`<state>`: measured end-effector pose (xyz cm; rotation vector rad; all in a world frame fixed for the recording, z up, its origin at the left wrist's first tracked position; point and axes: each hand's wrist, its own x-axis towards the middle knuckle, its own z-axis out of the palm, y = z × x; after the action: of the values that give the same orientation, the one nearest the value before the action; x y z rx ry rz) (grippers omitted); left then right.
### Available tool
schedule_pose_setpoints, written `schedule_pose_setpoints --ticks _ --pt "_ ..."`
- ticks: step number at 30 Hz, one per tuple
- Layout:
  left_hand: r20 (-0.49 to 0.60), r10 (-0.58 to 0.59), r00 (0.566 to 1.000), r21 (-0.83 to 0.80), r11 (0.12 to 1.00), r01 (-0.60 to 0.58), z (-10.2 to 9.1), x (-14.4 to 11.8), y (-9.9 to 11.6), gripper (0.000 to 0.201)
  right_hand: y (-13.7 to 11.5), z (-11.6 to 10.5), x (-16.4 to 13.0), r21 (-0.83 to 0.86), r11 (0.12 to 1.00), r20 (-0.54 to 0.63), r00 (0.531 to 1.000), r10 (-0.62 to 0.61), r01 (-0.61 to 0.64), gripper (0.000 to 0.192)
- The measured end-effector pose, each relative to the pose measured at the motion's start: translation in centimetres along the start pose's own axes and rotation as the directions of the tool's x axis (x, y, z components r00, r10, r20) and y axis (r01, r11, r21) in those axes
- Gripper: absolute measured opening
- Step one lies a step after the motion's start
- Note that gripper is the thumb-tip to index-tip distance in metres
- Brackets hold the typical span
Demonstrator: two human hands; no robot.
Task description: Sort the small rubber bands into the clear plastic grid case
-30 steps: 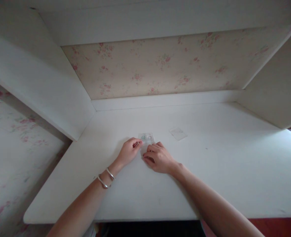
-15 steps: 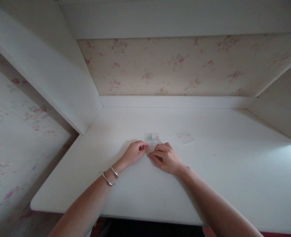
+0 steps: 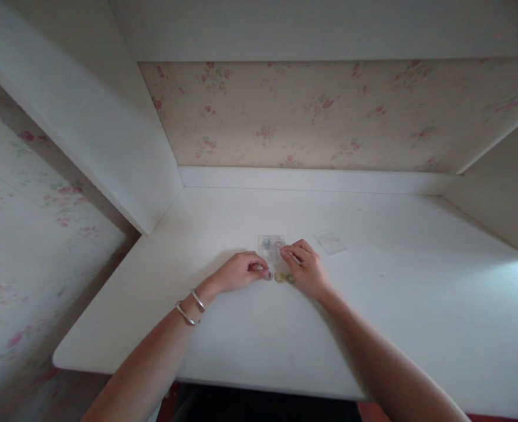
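A small clear plastic box with compartments lies on the white table between my hands; a greenish round piece sits in its back left part. My right hand is over the box's right side, thumb and fingertips pinched together; what they hold is too small to make out. My left hand rests at the box's front left corner, its fingertips closed on a small ring-like piece at the table. Just in front of the box lie a yellowish round piece and a greyish one, partly beside my right hand.
A clear flat plastic lid lies on the table to the right of the box. White panels stand at the left and right of the tabletop. Flowered wallpaper covers the back wall.
My right hand has moved up and slightly right, from the front of the box to over it. The small round pieces in front now show. My left hand has shifted slightly, its fingertips now lower.
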<state>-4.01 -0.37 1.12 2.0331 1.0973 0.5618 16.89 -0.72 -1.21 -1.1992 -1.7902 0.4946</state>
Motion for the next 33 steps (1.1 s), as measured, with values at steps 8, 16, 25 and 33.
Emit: schedule_pose_setpoints --ticks 8,16,25,33 --pt "0.068 0.064 0.996 0.059 0.996 -0.068 0.1 -0.2 -0.1 0.019 2.1 -0.1 1.5 -0.11 0.993 -0.079 0.996 0.04 -0.049 0.03" --pt "0.052 0.076 0.996 0.108 0.991 -0.082 0.3 -0.4 -0.5 0.02 2.6 0.4 2.1 -0.154 0.984 -0.017 0.996 0.087 -0.089 0.028" --pt "0.057 0.047 0.997 0.155 0.986 -0.055 0.4 -0.3 -0.5 0.019 2.5 0.1 1.7 -0.142 0.978 -0.089 0.986 0.142 -0.154 0.028" --pt "0.044 0.051 0.998 0.154 0.986 -0.057 0.6 -0.3 -0.6 0.018 2.3 0.1 1.6 -0.137 0.975 -0.066 0.983 0.169 -0.177 0.027"
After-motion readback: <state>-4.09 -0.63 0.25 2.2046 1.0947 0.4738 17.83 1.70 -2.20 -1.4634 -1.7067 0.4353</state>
